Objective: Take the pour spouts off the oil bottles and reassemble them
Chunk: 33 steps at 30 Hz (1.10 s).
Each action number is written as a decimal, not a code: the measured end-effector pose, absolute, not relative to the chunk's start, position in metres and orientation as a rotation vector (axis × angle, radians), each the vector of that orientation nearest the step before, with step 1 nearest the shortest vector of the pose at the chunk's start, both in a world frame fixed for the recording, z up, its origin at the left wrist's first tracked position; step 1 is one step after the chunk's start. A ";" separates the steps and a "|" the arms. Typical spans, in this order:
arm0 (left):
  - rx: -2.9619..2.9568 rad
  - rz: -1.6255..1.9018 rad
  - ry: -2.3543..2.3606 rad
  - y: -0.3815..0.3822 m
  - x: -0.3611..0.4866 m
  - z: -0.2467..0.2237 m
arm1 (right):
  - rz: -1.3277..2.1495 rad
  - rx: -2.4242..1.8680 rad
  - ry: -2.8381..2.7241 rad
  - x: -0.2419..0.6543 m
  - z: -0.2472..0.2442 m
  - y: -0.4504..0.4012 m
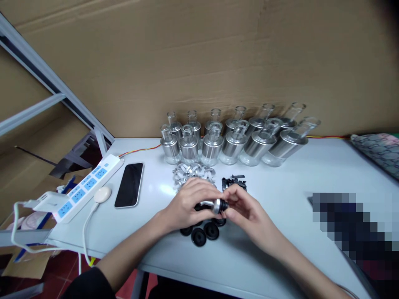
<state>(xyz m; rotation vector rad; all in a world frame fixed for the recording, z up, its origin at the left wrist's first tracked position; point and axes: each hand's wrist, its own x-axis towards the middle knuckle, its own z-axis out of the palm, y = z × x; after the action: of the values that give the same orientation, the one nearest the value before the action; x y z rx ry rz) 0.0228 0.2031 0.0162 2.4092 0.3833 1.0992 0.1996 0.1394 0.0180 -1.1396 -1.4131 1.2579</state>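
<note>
My left hand (195, 202) is wrapped round a silver metal pour spout (215, 206), which lies tilted near the middle of the table. The fingertips of my right hand (241, 206) pinch the black ribbed end (223, 204) of the same piece. Just below my hands are several round black caps (198, 237), some partly hidden by my left hand. Behind my left hand lies a heap of small silver and white parts (193, 171). A little pile of black plastic parts (234, 182) sits beyond my right fingers.
Two rows of glass bottles with metal sleeves (212, 147) stand along the cardboard wall (199, 62). To the left lie a phone (129, 185), a white power strip (90, 187) and a round white charger (102, 194) with its cable. A patterned cloth (378, 151) is at far right.
</note>
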 end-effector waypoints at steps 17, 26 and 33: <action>2.750 1.225 0.447 0.199 0.020 0.023 | 1.488 -1.071 -1.242 0.193 0.029 0.140; 2.619 1.008 0.454 0.204 0.015 0.033 | 0.927 -1.144 -1.523 0.194 0.021 0.132; 2.527 0.941 0.447 0.203 0.013 0.036 | 0.377 -0.960 -1.832 0.197 0.019 0.132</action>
<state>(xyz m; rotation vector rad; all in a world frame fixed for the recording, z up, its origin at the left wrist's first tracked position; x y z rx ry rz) 0.0133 0.2030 0.0361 2.5273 0.4472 0.9414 0.1967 0.1321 0.0192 -0.9602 -1.8321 0.3766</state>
